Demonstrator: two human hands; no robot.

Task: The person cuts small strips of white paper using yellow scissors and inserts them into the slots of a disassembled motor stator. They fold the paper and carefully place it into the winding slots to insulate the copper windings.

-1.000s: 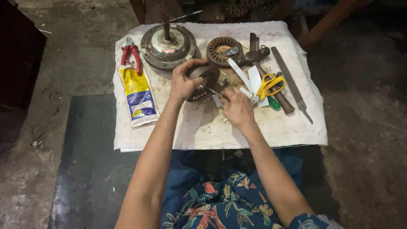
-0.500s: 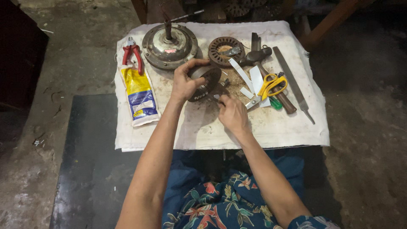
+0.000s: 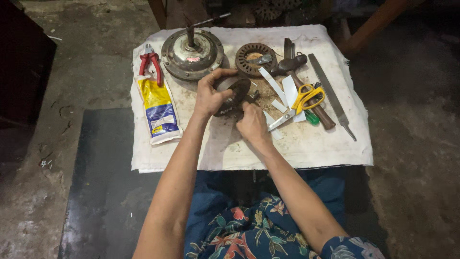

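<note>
**Two hands on a round metal part, over a stained cloth**

Seen from the head camera, the person sits low, with a dirty white cloth (image 3: 306, 148) spread in front of the knees. The left hand (image 3: 211, 96) curls its fingers around a dark round metal part (image 3: 235, 93), tilted on its edge near the middle of the cloth. The right hand (image 3: 251, 124) is just beside it, fingers bent closed against the lower side of the part; whether it pinches a small tool there, I cannot tell.

Behind the hands lies a round motor housing (image 3: 191, 52) of dull grey metal with a shaft standing up. To its right is a ringed stator core (image 3: 255, 60), brown and slotted. Red-handled pliers (image 3: 151, 64) and a flat yellow and blue pouch (image 3: 158, 110) lie on the left side. On the right are yellow-handled scissors (image 3: 302, 100), white paper strips (image 3: 275, 86), a hammer with wooden handle (image 3: 306, 91) and a long flat file (image 3: 330, 93).

The floor (image 3: 421, 158) is rough grey concrete, with a dark smooth mat (image 3: 100, 192) under the cloth's near edge. The room is dim.
</note>
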